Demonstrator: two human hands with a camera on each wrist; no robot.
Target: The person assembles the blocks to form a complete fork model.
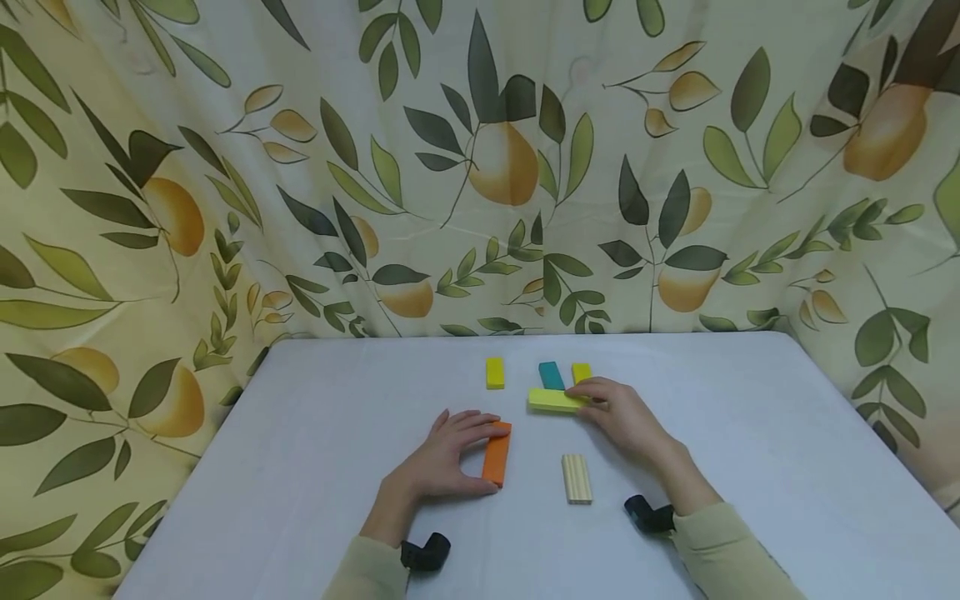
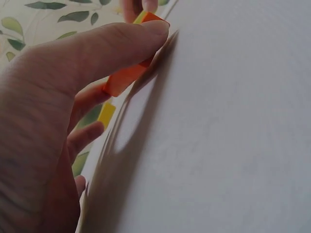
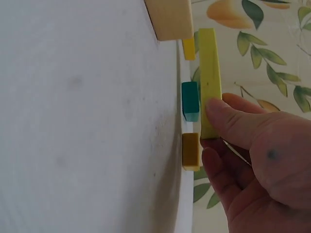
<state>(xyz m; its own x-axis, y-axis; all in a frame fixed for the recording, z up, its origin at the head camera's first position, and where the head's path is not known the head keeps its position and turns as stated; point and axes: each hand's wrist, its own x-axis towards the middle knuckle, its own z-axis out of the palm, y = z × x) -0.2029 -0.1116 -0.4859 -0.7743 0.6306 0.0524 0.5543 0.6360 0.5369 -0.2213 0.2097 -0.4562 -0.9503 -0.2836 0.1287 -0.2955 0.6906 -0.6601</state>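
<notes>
My left hand (image 1: 450,458) pinches an orange block (image 1: 497,454) by its two ends, thumb at the near end and fingers at the far one. The left wrist view shows the same orange block (image 2: 127,77) with a shadow on the table beside it. At the back right, my right hand (image 1: 626,417) holds a long yellow-green block (image 1: 553,401) by its right end. From the right wrist, that yellow-green block (image 3: 210,73) appears raised off the table, between thumb and fingers. Just behind it lie a teal block (image 1: 551,375) and a yellow block (image 1: 581,372).
Another yellow block (image 1: 495,373) lies at the back, left of the teal one. A pale wooden piece with lengthwise stripes (image 1: 577,479) lies between the two forearms. The white-covered table (image 1: 300,433) ends at a leaf-and-fruit patterned curtain (image 1: 480,250).
</notes>
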